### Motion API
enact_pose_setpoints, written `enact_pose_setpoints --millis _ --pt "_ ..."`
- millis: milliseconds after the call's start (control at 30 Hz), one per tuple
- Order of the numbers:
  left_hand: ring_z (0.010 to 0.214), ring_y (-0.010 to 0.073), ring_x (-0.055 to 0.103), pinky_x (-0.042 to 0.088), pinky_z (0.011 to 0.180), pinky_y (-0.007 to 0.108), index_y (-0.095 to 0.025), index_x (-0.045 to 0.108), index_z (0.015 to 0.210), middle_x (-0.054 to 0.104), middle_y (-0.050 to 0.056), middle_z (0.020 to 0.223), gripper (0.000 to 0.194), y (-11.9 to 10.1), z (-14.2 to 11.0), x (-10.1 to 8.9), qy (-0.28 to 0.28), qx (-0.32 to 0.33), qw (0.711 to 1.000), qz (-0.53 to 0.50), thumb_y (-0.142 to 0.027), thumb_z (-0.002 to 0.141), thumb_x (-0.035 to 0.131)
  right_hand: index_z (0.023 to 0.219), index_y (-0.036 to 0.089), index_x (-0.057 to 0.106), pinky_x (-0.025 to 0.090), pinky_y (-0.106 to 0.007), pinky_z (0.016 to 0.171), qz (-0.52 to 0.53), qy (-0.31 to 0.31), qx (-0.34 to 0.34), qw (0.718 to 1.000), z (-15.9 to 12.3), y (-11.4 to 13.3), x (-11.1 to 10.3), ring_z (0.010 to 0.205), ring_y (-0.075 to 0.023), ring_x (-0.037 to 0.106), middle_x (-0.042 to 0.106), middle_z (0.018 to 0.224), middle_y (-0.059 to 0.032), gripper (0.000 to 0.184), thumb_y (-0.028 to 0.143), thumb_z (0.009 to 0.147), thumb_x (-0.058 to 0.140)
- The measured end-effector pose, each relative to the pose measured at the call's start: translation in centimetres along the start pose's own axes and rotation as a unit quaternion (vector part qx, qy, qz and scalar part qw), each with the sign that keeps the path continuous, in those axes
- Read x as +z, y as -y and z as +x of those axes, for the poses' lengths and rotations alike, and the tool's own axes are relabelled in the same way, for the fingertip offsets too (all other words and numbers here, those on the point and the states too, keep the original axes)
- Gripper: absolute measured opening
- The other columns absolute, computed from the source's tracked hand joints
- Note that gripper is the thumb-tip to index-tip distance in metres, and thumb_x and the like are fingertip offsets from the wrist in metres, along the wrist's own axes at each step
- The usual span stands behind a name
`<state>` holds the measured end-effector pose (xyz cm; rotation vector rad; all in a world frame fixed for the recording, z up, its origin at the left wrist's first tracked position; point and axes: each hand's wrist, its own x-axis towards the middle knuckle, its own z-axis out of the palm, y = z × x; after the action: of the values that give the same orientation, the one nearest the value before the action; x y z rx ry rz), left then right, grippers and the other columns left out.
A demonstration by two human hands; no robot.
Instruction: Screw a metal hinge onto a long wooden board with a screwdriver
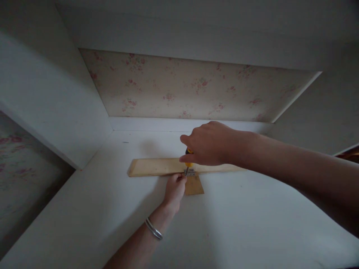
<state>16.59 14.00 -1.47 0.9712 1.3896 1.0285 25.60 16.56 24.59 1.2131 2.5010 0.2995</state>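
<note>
A long light wooden strip (153, 166) lies across a white shelf surface (238, 220), with a shorter wood piece (194, 185) butted against its near side. A small metal hinge (190, 172) bridges the two. My right hand (209, 144) is wrapped around the yellow handle of a screwdriver (189, 157), whose tip points down at the hinge. My left hand (174, 190), with a metal bracelet on the wrist, is closed beside the hinge, fingertips pinched at the screwdriver's tip; what they pinch is too small to make out.
The white shelf sits inside a cabinet alcove with a floral-papered back panel (182, 89). A white side wall (50, 101) rises at the left and another at the right. A white board spans overhead.
</note>
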Motion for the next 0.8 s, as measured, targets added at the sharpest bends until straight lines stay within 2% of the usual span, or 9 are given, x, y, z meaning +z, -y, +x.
enact_pose_setpoints --millis 100,200,300,367,500,600,700,800 --pt "0.07 0.0169 0.056 0.033 0.056 0.024 -0.015 0.064 0.072 0.065 0.004 0.073 0.019 -0.05 -0.04 -0.01 -0.007 0.001 1.0 0.009 -0.033 0.074 0.057 0.118 0.016 0.06 0.044 -0.04 0.073 0.012 -0.012 0.009 1.0 0.01 -0.04 0.06 0.091 -0.0331 0.066 0.069 0.098 -0.0184 0.063 0.068 0.088 0.041" --pt "0.068 0.0162 0.056 0.032 0.055 0.024 -0.016 0.064 0.071 0.064 0.004 0.072 0.018 0.01 -0.01 -0.02 -0.004 -0.002 1.0 0.009 -0.031 0.074 0.056 0.128 0.022 0.052 0.044 -0.036 0.069 0.047 0.017 -0.018 0.999 -0.1 -0.03 -0.02 0.086 -0.0291 0.066 0.07 0.102 -0.0131 0.057 0.061 0.086 0.051" --pt "0.067 0.0163 0.055 0.033 0.057 0.025 -0.015 0.065 0.072 0.064 0.004 0.072 0.017 -0.06 -0.03 -0.02 -0.007 0.0 1.0 0.01 -0.031 0.074 0.057 0.116 0.019 0.06 0.044 -0.037 0.068 0.009 -0.004 -0.011 1.0 0.03 0.01 0.0 0.089 -0.0312 0.066 0.07 0.099 -0.0157 0.045 0.054 0.091 0.045" --pt "0.07 0.0171 0.056 0.035 0.059 0.025 -0.016 0.066 0.074 0.066 0.005 0.074 0.018 -0.17 -0.08 -0.02 -0.011 0.001 1.0 0.005 -0.031 0.074 0.058 0.111 0.016 0.062 0.043 -0.039 0.069 -0.017 -0.029 0.002 0.999 0.16 0.01 0.08 0.09 -0.0334 0.066 0.069 0.096 -0.018 0.05 0.057 0.094 0.038" --pt "0.07 0.0171 0.056 0.034 0.058 0.025 -0.015 0.066 0.075 0.066 0.005 0.074 0.017 -0.32 -0.2 -0.05 -0.01 -0.004 1.0 0.006 -0.03 0.074 0.058 0.128 0.021 0.051 0.044 -0.036 0.067 0.041 0.011 -0.01 0.999 0.02 -0.02 0.04 0.085 -0.029 0.067 0.07 0.101 -0.0131 0.052 0.056 0.089 0.048" --pt "0.066 0.0159 0.054 0.032 0.056 0.025 -0.015 0.066 0.074 0.064 0.004 0.072 0.017 -0.41 -0.29 -0.04 -0.004 -0.009 1.0 0.006 -0.03 0.074 0.057 0.123 0.02 0.056 0.044 -0.037 0.07 0.038 0.018 -0.012 0.999 -0.11 -0.03 -0.03 0.088 -0.0292 0.066 0.07 0.102 -0.0147 0.045 0.05 0.091 0.047" --pt "0.068 0.016 0.055 0.033 0.057 0.025 -0.014 0.066 0.076 0.065 0.005 0.074 0.02 -0.46 -0.28 -0.03 -0.007 0.001 1.0 -0.002 -0.032 0.075 0.058 0.113 0.016 0.062 0.044 -0.04 0.073 0.006 -0.015 0.008 1.0 -0.07 -0.06 0.03 0.093 -0.033 0.065 0.069 0.099 -0.0188 0.052 0.058 0.094 0.037" --pt "0.069 0.016 0.055 0.034 0.058 0.025 -0.014 0.067 0.077 0.065 0.005 0.075 0.02 -0.36 -0.18 -0.04 -0.007 0.001 1.0 -0.001 -0.031 0.075 0.057 0.125 0.021 0.054 0.044 -0.038 0.07 0.036 0.004 -0.002 0.999 -0.12 -0.05 0.02 0.088 -0.03 0.066 0.07 0.102 -0.0142 0.052 0.058 0.091 0.045"
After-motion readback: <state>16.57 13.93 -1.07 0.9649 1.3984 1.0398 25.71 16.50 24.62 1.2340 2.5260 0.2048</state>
